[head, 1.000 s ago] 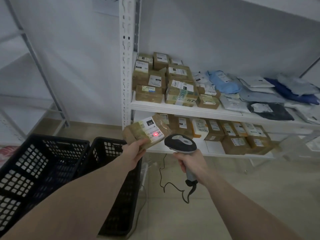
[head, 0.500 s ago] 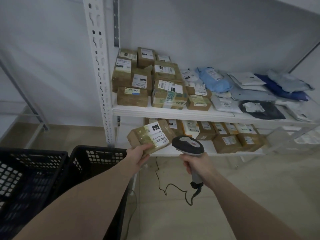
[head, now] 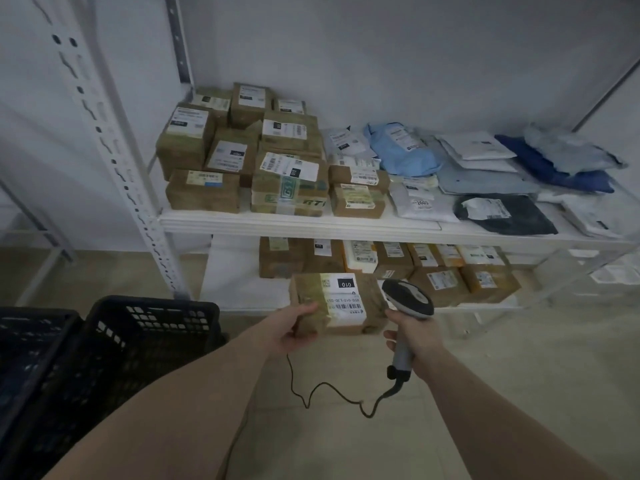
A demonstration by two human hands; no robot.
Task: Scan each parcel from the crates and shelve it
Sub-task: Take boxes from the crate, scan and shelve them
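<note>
Ahead stands a white metal shelving unit [head: 145, 188] against a pale wall, its slotted upright rising at the left. Its upper shelf [head: 298, 221] carries a stack of brown cardboard boxes [head: 242, 157] on the left and a spread of soft mailer bags [head: 485, 171], light blue, dark blue, white and black, on the right. The lower shelf [head: 235, 271] holds a row of smaller brown boxes [head: 415, 265], with bare white board at its left end.

Down at the lower left sit two black plastic crates [head: 138, 344] with latticed walls, side by side on the tiled floor.

Between crates and shelving, held out in front of the lower shelf, is the parcel [head: 336, 303], a brown box with a white label facing up. The left hand [head: 294, 332] grips its near left end, thumb on top and fingers underneath. Just beside the parcel's right end is the barcode scanner [head: 408, 306], its head nearly touching the box; whether they touch is unclear. The right hand [head: 412, 336] is wrapped around the scanner's handle. A thin black cable [head: 322, 386] loops down from the handle's base.
</note>
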